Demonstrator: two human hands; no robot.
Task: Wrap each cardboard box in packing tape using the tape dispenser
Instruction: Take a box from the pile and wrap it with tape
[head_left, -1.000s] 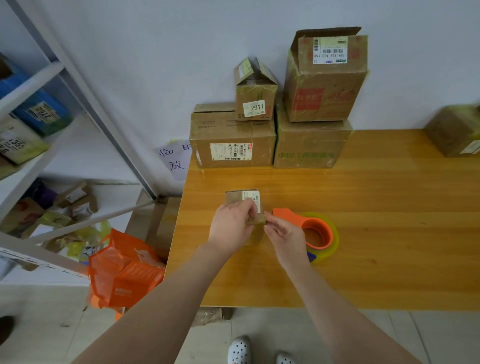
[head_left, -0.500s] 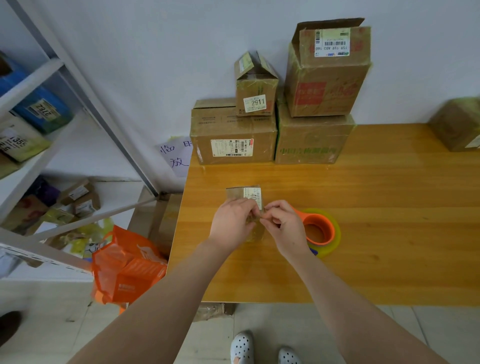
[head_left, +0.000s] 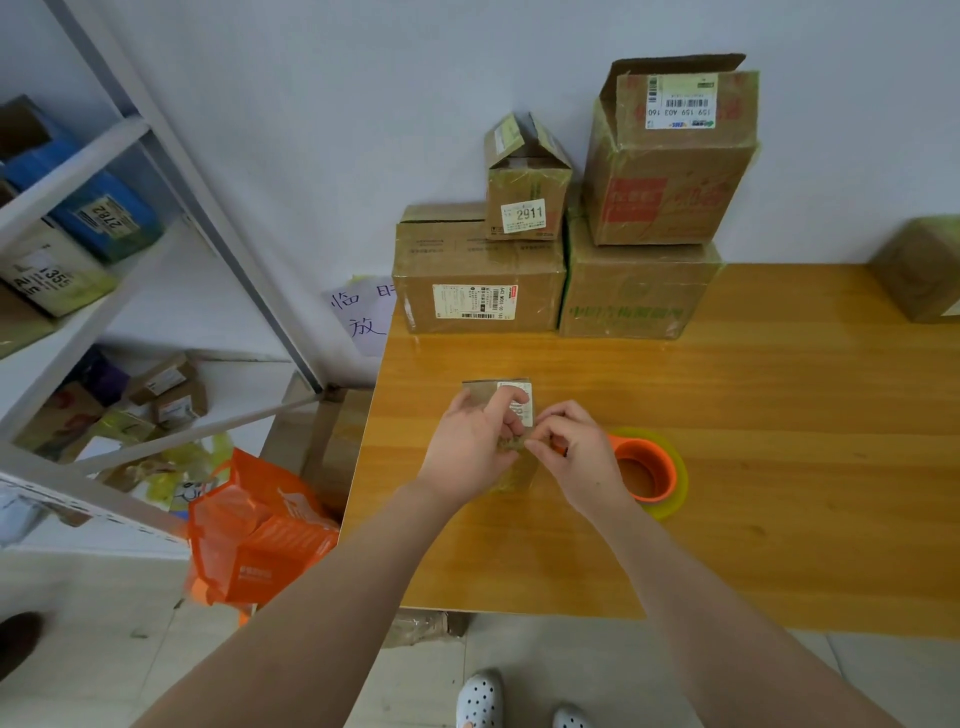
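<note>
the small cardboard box (head_left: 480, 392) stands on the counter (head_left: 779, 467), held between both hands. the left grip (head_left: 475, 447) curls round it from the left, fingers over its white label. the right grip (head_left: 576, 452) is pinched tight at the box's right edge (whether anything else sits between the fingertips is too small to tell). the orange tape dispenser (head_left: 670, 478) lies flat just right of that hand.

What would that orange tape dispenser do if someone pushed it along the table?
The tape dispenser lies flat on the table, so it would probably slide rather than roll. Its hollow orange core suggests it is fairly light. Set on edge, its round shape would likely roll.
</note>
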